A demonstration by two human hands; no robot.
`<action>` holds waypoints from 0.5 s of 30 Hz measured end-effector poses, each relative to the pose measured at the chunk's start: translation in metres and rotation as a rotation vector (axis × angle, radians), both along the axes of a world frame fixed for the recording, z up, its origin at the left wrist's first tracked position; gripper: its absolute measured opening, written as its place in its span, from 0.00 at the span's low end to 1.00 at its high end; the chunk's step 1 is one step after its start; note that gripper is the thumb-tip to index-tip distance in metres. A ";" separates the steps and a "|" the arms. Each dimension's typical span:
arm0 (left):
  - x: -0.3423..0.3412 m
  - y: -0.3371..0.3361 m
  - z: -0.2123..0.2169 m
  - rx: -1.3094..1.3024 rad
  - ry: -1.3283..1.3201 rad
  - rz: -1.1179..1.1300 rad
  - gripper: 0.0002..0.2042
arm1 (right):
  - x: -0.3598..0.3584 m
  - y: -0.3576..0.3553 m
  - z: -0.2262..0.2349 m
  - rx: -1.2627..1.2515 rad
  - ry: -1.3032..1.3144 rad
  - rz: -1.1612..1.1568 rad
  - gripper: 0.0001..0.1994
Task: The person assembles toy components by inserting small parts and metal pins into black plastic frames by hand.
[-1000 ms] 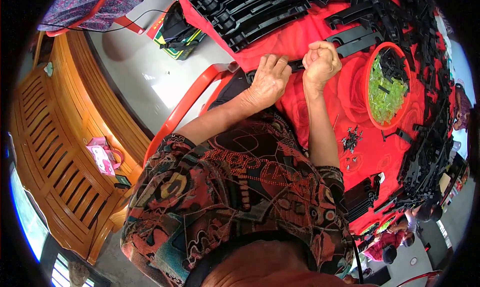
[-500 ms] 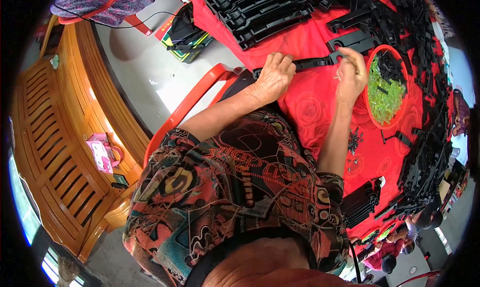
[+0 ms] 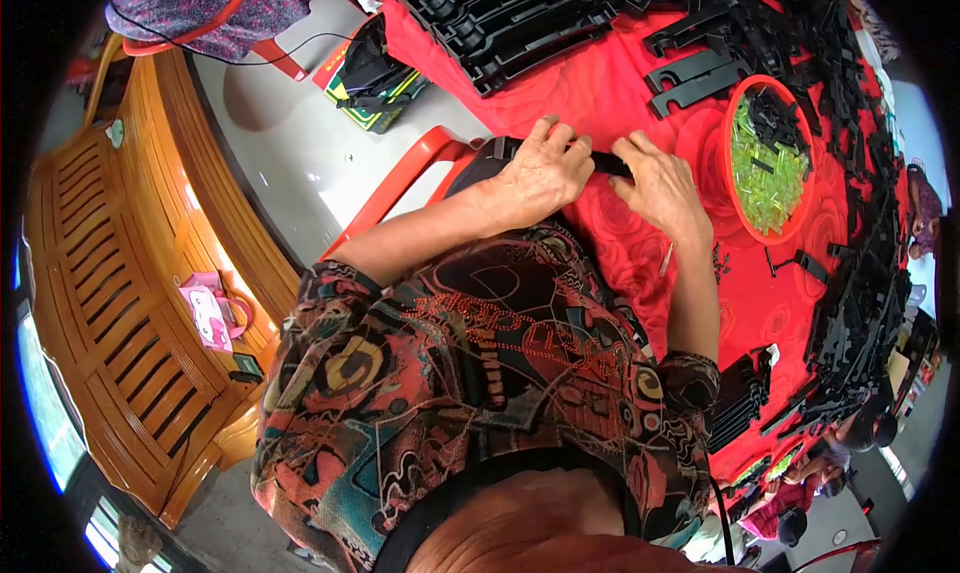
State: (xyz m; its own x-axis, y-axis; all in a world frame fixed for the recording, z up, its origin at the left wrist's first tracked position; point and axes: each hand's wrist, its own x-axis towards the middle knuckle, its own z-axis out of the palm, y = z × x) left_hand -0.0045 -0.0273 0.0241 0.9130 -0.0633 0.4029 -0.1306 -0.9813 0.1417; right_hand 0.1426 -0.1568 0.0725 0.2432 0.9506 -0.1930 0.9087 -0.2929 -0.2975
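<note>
A long black plastic part (image 3: 607, 163) spans the gap between my two hands at the table's near edge. My left hand (image 3: 548, 171) is closed round its left end, with the fingers curled over it. On the right end, the fingers of my right hand (image 3: 660, 185) are bent down and gripping. Most of the part is hidden under the fingers. To the right of my right hand stands an orange-red bowl (image 3: 728, 173) with small clear yellow-green pieces (image 3: 765, 188) and small black pieces (image 3: 775, 123).
Black plastic trays (image 3: 500, 33) lie across the far side of the red tablecloth (image 3: 610, 73). Flat notched black parts (image 3: 700, 78) lie beyond my hands. More black parts (image 3: 850, 323) are heaped along the right. A red chair (image 3: 400, 178) and a wooden bench (image 3: 130, 303) stand at left.
My right hand has come left and nearer, from beside the bowl onto the black part. The part has shifted toward my body, away from the flat notched parts. My left hand still grips it.
</note>
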 end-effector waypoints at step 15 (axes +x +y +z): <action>0.100 0.070 0.013 0.147 0.339 -0.551 0.06 | -0.049 0.016 -0.046 0.184 -0.021 -0.604 0.24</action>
